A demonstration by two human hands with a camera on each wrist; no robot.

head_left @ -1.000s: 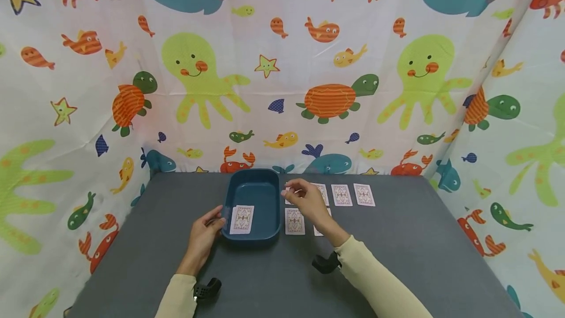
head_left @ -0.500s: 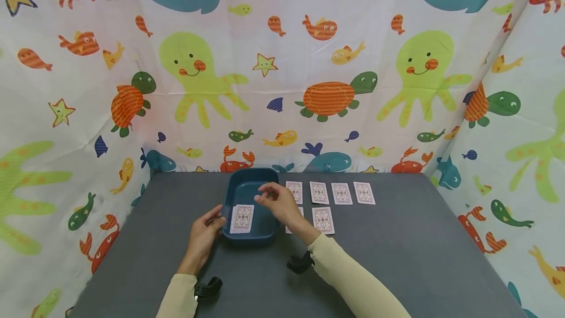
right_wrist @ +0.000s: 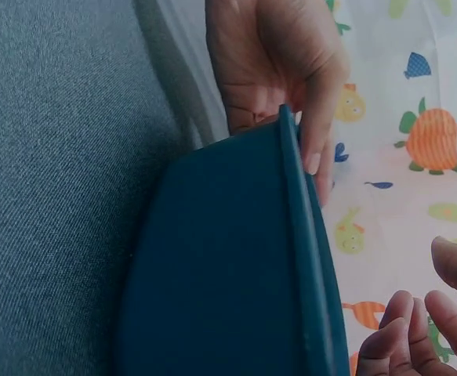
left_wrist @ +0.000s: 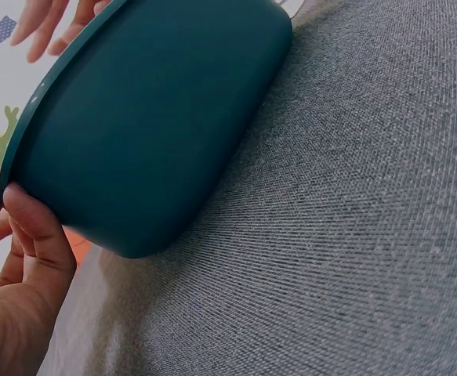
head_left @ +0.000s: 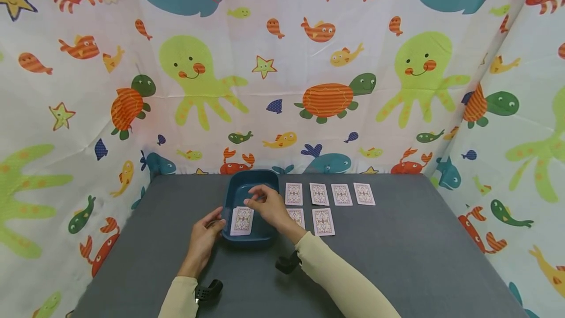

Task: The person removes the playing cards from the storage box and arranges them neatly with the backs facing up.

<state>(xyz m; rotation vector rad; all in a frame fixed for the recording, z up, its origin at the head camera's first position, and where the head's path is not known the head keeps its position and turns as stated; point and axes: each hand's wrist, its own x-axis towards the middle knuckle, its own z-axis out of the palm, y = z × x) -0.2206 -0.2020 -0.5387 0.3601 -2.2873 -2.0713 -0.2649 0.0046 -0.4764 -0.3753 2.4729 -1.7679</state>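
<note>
A teal plastic tray (head_left: 270, 236) stands on the grey table, a few playing cards (head_left: 242, 221) face down in its near left part. At the tray's left rim, my left hand (head_left: 203, 239) pinches the edge between thumb and fingers, as the left wrist view (left_wrist: 36, 258) also shows. Over the tray's right part hovers my right hand (head_left: 269, 208), fingers loosely bent, with no card visible in them. In the right wrist view its fingers (right_wrist: 440, 325) appear apart, beyond the tray's rim.
Right of the tray lie several face-down cards in two rows, including a back-row card (head_left: 294, 194) and a front-row card (head_left: 323, 221). The right forearm (head_left: 340, 274) crosses the table's front. Behind hangs a sea-animal curtain (head_left: 265, 102).
My right hand has moved left from above the card rows to above the tray, uncovering the back-row cards. The left hand stays at the tray's rim.
</note>
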